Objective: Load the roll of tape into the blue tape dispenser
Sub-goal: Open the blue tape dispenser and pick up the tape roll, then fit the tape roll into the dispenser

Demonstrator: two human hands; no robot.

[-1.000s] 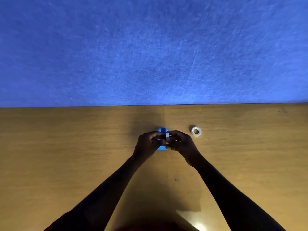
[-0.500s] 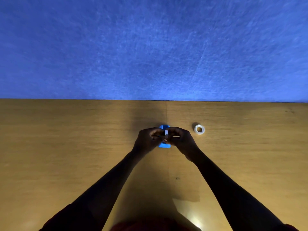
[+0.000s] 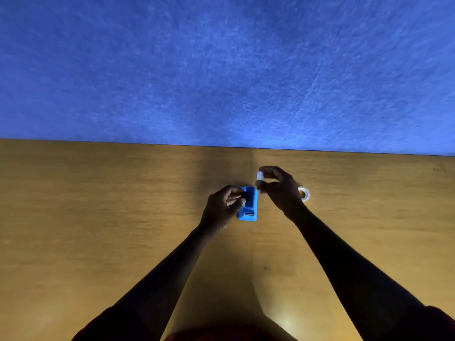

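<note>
Roll of tape (image 3: 303, 193) lies right of blue tape dispenser (image 3: 249, 205).

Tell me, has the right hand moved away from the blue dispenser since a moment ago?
Yes. The right hand has lifted off the blue dispenser, toward the tape roll, pinching a small white piece.

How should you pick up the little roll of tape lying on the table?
The roll of tape lies flat on the table, hole up, just right of the right hand. Probably best to come straight down from above and pinch its ring, one finger in the hole and the thumb on the outer rim. Lying flat, its sides look too low to grip easily.
</note>
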